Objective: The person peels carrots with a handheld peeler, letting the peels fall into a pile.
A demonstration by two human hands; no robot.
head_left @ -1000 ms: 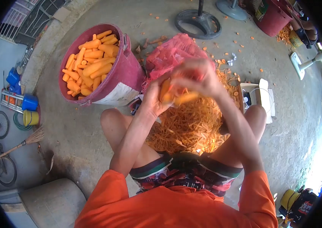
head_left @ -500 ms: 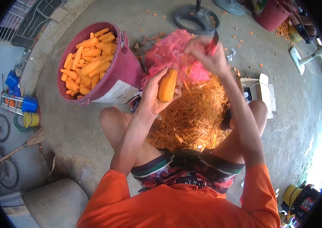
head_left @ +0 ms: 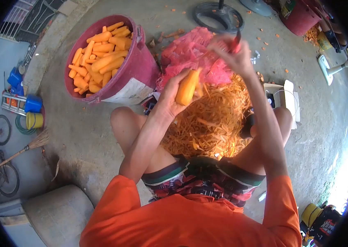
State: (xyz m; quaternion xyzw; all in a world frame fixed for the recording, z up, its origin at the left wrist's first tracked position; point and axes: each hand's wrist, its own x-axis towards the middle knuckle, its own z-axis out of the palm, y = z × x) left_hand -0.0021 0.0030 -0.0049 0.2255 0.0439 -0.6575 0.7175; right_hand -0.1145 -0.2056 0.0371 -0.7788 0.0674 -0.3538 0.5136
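Note:
My left hand (head_left: 174, 96) is closed around a peeled orange carrot (head_left: 188, 87), its narrow end pointing up and away from me. Above and to the right, my right hand (head_left: 235, 57) grips a red-handled tool (head_left: 236, 44) with a dark, narrow end sticking up; blur hides whether it is a knife or a peeler. Beneath both hands a heap of carrot peelings (head_left: 211, 119) lies between my legs. A pink mesh sack (head_left: 186, 49) rests on the floor just beyond, partly behind my right hand.
A big maroon tub (head_left: 145, 66) of peeled carrots (head_left: 100, 57) stands at left. An open white box (head_left: 291, 96) sits by my right knee. Farther off are a round black stand base (head_left: 206, 20) and another pink tub (head_left: 301, 18). A broom (head_left: 38, 142) leans at far left.
The carrot in my left hand has shifted slightly up and right and tilts more to the right. My right hand has moved a little right and down, still gripping the red-handled tool.

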